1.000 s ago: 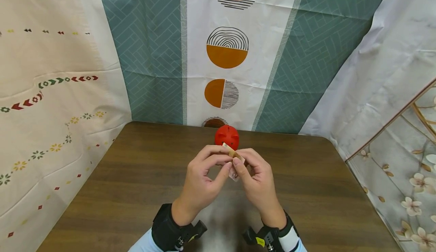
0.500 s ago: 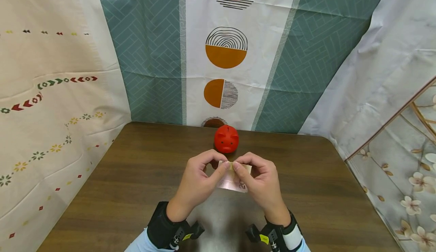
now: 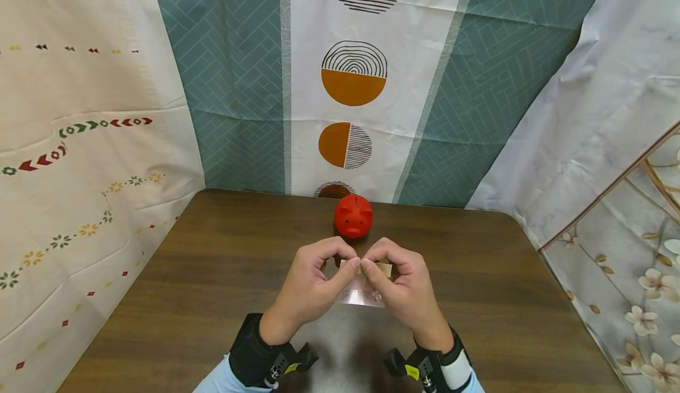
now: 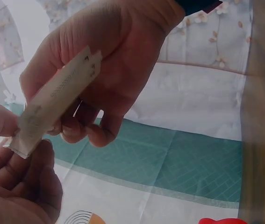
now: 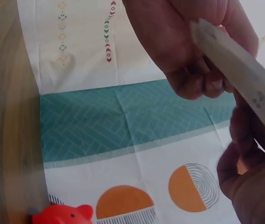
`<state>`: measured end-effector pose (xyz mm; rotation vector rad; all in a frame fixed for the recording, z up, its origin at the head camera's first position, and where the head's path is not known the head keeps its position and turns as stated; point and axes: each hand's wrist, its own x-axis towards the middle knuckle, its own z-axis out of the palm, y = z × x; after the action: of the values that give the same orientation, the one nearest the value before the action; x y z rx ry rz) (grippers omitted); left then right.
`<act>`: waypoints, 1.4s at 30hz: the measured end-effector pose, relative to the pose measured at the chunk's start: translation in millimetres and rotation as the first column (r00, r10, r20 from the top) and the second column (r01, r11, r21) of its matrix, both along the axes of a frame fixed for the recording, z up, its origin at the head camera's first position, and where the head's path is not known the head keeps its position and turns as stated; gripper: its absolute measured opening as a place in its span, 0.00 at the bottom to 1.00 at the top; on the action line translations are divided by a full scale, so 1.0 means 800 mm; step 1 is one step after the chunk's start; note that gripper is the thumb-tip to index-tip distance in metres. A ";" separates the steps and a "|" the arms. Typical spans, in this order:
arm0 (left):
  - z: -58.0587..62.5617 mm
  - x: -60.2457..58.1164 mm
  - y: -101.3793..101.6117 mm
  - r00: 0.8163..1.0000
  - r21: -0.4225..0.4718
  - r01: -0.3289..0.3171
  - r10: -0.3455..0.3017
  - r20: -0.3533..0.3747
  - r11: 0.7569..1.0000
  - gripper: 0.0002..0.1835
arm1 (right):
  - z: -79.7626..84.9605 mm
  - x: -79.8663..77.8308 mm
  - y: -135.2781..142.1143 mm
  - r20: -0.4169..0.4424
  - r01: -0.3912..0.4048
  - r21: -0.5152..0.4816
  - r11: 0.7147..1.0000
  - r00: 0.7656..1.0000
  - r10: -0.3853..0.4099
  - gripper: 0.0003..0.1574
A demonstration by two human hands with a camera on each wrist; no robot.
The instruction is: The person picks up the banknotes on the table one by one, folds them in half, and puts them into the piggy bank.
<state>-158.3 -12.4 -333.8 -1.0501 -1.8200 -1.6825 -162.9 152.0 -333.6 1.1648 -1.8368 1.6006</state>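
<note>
A folded banknote (image 3: 362, 297) hangs between the two hands above the table, its lower part pale pink and shiny. My left hand (image 3: 313, 278) pinches its upper edge between thumb and index finger. Right beside it, my right hand (image 3: 408, 284) pinches the same edge, the two thumb tips almost meeting. In the left wrist view the banknote (image 4: 57, 100) appears as a narrow creased strip with small printing. The right wrist view shows the banknote (image 5: 237, 70) edge-on, with dark marks near one end. Just beyond the hands stands a red piggy bank (image 3: 353, 217), facing me.
The brown wooden table (image 3: 239, 245) extends on both sides of the hands. Behind it hangs a teal and white cloth (image 3: 239, 86) with orange circles. Patterned pale cloths flank the left and right sides. Black camera straps (image 3: 260, 351) circle both wrists.
Both hands have come down and back toward me from in front of the piggy bank, uncovering its face. The banknote has turned from a tilted strip to a flatter, wider face.
</note>
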 end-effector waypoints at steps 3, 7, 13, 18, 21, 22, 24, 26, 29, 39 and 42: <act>0.001 0.000 0.001 1.000 0.019 0.025 -0.025 -0.013 1.000 0.09 | 0.000 0.000 -0.001 -0.019 -0.004 -0.023 1.000 1.000 0.004 0.07; 0.001 0.000 0.000 0.999 0.046 0.038 -0.038 -0.013 0.998 0.09 | -0.001 0.000 -0.001 -0.013 -0.017 -0.056 0.998 1.000 0.016 0.05; -0.002 -0.001 -0.003 0.999 0.049 0.042 -0.043 0.019 0.998 0.08 | -0.002 -0.001 0.003 0.023 -0.018 -0.073 0.997 1.000 0.020 0.06; -0.003 -0.002 -0.004 0.999 0.066 0.035 -0.036 0.018 0.997 0.09 | -0.002 0.000 0.005 0.023 -0.007 -0.077 0.997 1.000 0.009 0.06; -0.003 -0.002 -0.005 0.999 0.062 0.032 -0.034 0.026 0.998 0.09 | -0.002 0.000 0.006 0.022 0.010 -0.085 0.996 1.000 -0.008 0.06; -0.003 -0.002 -0.005 0.999 0.061 0.033 -0.035 0.029 0.998 0.09 | -0.002 0.000 0.007 0.023 0.011 -0.091 0.996 1.000 -0.009 0.06; -0.003 -0.002 -0.006 0.999 0.060 0.029 -0.031 0.037 0.998 0.09 | -0.002 0.000 0.008 0.028 0.015 -0.099 0.995 1.000 -0.012 0.06; -0.002 -0.002 -0.007 0.999 0.062 0.020 -0.023 0.039 0.998 0.09 | -0.002 -0.001 0.009 0.036 0.017 -0.105 0.994 0.999 -0.013 0.06; -0.002 -0.003 -0.008 0.999 0.064 0.023 -0.025 0.038 0.998 0.09 | -0.002 -0.002 0.011 0.046 0.020 -0.107 0.994 0.999 -0.015 0.05; 0.000 -0.005 -0.012 0.999 0.084 0.013 -0.016 0.040 0.996 0.09 | -0.002 -0.002 0.016 0.085 0.032 -0.121 0.992 0.996 -0.022 0.04; 0.001 -0.005 -0.013 0.999 0.085 0.009 -0.013 0.047 0.996 0.09 | -0.002 -0.002 0.017 0.091 0.044 -0.121 0.992 0.995 -0.033 0.04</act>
<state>-162.4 -23.0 -333.4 -0.9940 -1.7583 -1.7890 -164.2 165.2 -335.0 1.0139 -1.7758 1.7423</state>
